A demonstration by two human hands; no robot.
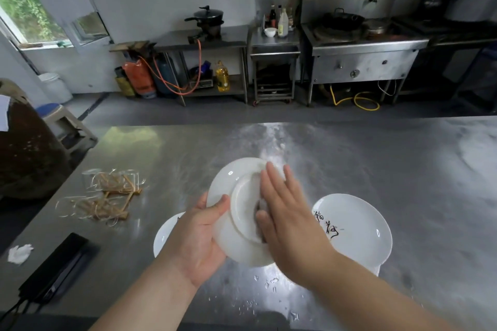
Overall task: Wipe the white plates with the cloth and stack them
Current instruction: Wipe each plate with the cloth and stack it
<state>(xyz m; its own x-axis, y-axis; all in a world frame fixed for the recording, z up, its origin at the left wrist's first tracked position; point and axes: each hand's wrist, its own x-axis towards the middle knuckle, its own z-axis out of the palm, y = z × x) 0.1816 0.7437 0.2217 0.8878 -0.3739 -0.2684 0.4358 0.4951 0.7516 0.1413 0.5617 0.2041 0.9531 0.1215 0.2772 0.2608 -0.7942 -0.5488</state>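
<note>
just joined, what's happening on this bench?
A person is wiping plates. The left hand grips a white plate tilted, underside toward the camera; the right hand presses flat on it, a cloth barely visible beneath. On the steel table lie a lettered plate and a half-hidden plate.

A white raised plate (243, 209) tilts, underside showing, with a mostly hidden pale cloth (261, 205) pressed against it. A calligraphy plate (360, 228) lies face up at right; a third plate (166, 231), partly hidden, lies at left.
</note>
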